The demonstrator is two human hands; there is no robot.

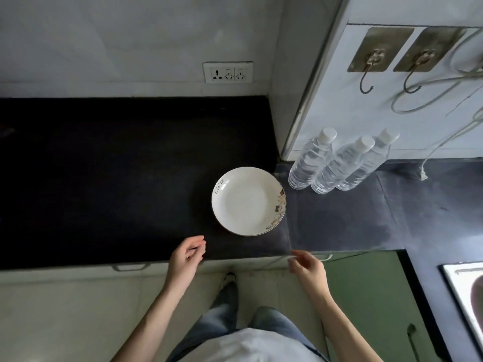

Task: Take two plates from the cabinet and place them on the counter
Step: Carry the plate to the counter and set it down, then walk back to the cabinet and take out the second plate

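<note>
A dark counter [104, 178] fills the middle band of the frame in front of you, running from the left edge to the right, with a pale wall [130, 35] above it and pale cabinet fronts [65, 309] below its front edge. At the upper right stands a white panel [392, 121] carrying two adhesive hooks [376, 61], with a looped cord hanging beside them. Low at the right edge you can see part of a sink [467, 296].

Right of centre, one white plate [248, 201] lies flat on the counter, a small pattern on its right rim and some lettering on its upper left rim. Just to its upper right, three clear water bottles [337, 163] with white caps stand close together, apart from the plate.

Your left hand [185, 257] hovers at the counter's front edge, lower left of the plate, fingers loosely curled and apart, holding nothing. Your right hand [307, 267] hangs below the plate's lower right, just off the counter edge, fingers slack and spread, also empty. Neither hand touches the plate.

A socket plate [228, 72] sits on the wall at upper centre.
</note>
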